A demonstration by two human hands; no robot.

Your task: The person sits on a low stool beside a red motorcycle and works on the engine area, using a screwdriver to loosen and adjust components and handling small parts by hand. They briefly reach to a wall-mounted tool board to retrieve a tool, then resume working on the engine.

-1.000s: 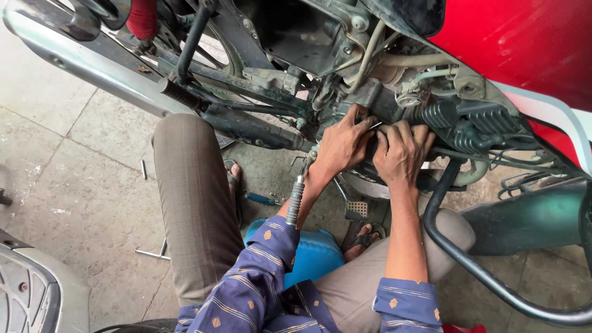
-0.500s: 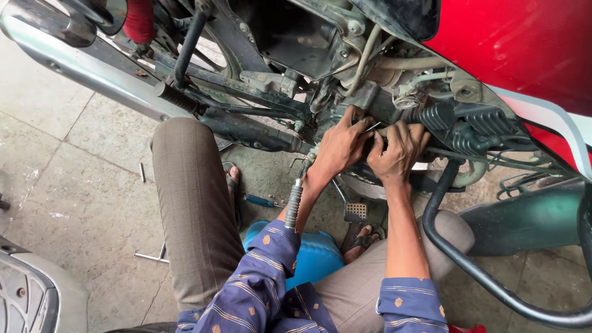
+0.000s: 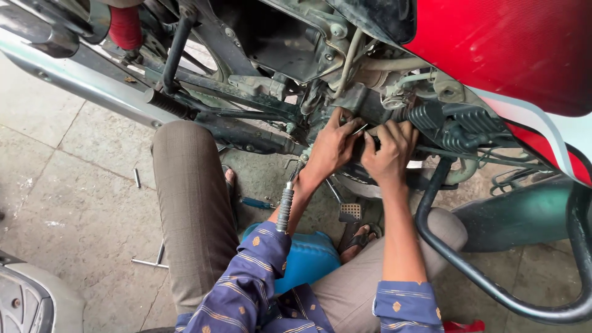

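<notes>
A grey stone-tiled floor [image 3: 55, 185], stained and cracked at the joints, lies under a person who crouches beside a motorcycle. Nearest the camera are the blue patterned sleeves and the knees in brown trousers, and between the legs sits a blue plastic container [image 3: 308, 259]. On the floor to the left lies a T-shaped metal tool [image 3: 151, 262], with a small metal pin [image 3: 137, 177] farther off, and a blue-handled screwdriver [image 3: 256, 202] rests beside the sandalled foot. A ribbed kick-start lever [image 3: 285, 206] crosses in front of the left forearm. Beyond, both hands meet at the engine [image 3: 370, 102], below the red fuel tank [image 3: 499, 49]. The left hand [image 3: 333, 145] lies with fingers curled against the casing, and a thin metal piece [image 3: 359, 129] shows at its fingertips. The right hand [image 3: 390, 151] is just beside it, fingers bent onto the same spot; what they pinch I cannot tell. A black crash guard [image 3: 444, 253] loops to the right.
</notes>
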